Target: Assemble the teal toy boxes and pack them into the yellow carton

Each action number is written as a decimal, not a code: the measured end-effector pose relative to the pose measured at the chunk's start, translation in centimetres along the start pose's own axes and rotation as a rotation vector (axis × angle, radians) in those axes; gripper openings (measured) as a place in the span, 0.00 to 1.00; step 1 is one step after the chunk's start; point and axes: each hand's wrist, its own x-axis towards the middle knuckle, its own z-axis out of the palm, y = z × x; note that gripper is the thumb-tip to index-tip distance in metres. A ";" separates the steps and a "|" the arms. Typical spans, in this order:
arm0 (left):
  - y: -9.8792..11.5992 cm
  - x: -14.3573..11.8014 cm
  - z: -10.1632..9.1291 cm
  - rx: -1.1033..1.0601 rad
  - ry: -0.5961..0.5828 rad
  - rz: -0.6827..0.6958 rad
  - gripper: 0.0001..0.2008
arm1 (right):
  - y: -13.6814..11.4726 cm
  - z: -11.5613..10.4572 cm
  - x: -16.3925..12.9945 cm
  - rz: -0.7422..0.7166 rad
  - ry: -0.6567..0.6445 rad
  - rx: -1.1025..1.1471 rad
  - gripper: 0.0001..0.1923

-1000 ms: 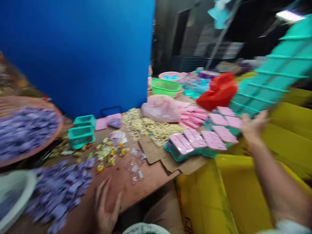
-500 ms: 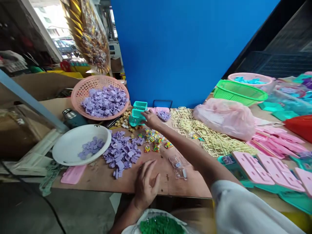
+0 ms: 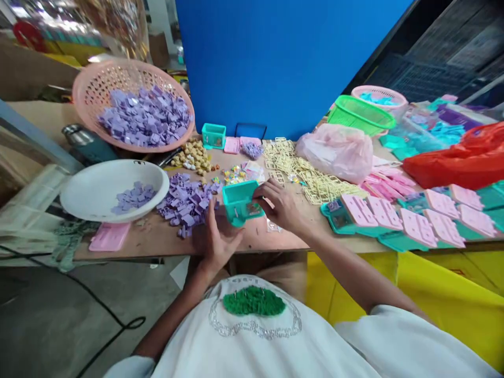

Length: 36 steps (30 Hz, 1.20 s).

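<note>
Holding a small teal box [image 3: 239, 202] at the middle of the frame, I have my left hand [image 3: 216, 239] cupped under its near side and my right hand [image 3: 280, 206] closed on its right edge, just above the counter [image 3: 157, 242]. At upper left a pink basket [image 3: 90, 86] is heaped with purple pieces [image 3: 145, 115]; below it a white bowl [image 3: 94, 191] holds only a few. More purple pieces lie loose beside the bowl. A second teal box [image 3: 213, 135] stands farther back, its contents hidden. A green basket [image 3: 360, 114] sits at upper right.
</note>
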 end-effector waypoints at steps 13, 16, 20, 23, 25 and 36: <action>0.1 -0.6 0.3 0.142 -0.092 0.043 0.32 | 2.5 3.4 1.0 0.575 -0.231 0.194 0.08; -0.1 -0.6 1.3 0.180 -0.047 0.023 0.35 | 2.3 4.9 5.0 0.394 -0.288 0.027 0.06; -0.1 -1.2 0.6 0.168 -0.048 0.081 0.45 | 2.7 8.0 9.3 0.284 -0.478 -0.113 0.11; -0.2 -1.6 -0.7 0.143 -0.093 0.127 0.44 | 3.8 9.7 10.9 0.275 -0.521 -0.115 0.14; -0.4 -1.4 -1.3 0.139 -0.136 0.156 0.38 | 4.3 10.3 11.4 0.265 -0.527 -0.115 0.16; -1.9 -0.3 -1.4 0.118 -0.184 0.181 0.28 | 3.3 12.6 14.2 0.080 -0.583 0.007 0.15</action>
